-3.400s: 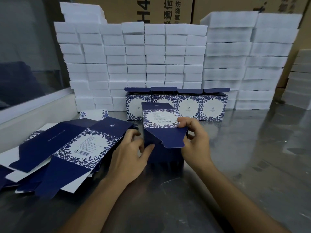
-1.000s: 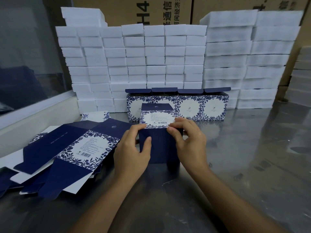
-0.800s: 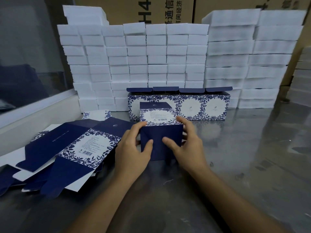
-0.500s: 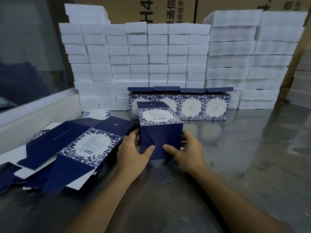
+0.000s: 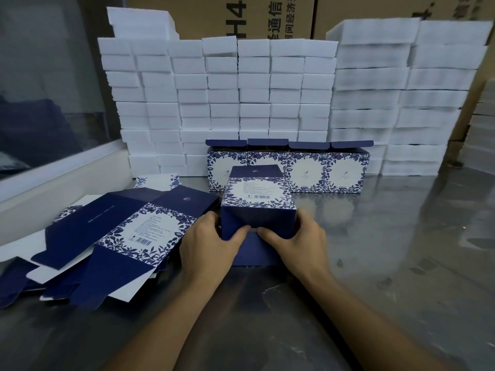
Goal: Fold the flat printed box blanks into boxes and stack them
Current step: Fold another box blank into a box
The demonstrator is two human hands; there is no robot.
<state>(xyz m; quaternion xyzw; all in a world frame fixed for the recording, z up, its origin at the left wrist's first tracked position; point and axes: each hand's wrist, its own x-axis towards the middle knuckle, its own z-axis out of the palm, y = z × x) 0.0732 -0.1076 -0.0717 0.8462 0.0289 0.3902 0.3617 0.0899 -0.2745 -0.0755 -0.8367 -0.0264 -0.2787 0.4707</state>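
Steel table (image 5: 375, 277), dull and scuffed, nearest the camera, two bare forearms reaching over it. Left hand (image 5: 206, 245) curled round the left side of the box (image 5: 258, 207), thumb pressed across the navy front panel. Right hand (image 5: 300, 241) gripping the right side the same way, thumb laid toward the middle, tips of both thumbs nearly meeting. Box lying on the table between the palms, barcode label face up, floral border round it, a navy flap (image 5: 254, 250) showing below the thumbs. Just left of the left hand, a loose pile of flat blanks (image 5: 120, 236), overlapping, top one printed side up with a barcode. Behind the box, a row of four folded boxes (image 5: 308, 170) side by side, lids up. Behind those, white foam blocks (image 5: 241, 97) stacked in tall columns, touching the row's back. Farthest back, brown cartons (image 5: 254, 14) with printed characters. Far left, a glass pane (image 5: 48, 76) over a white ledge.
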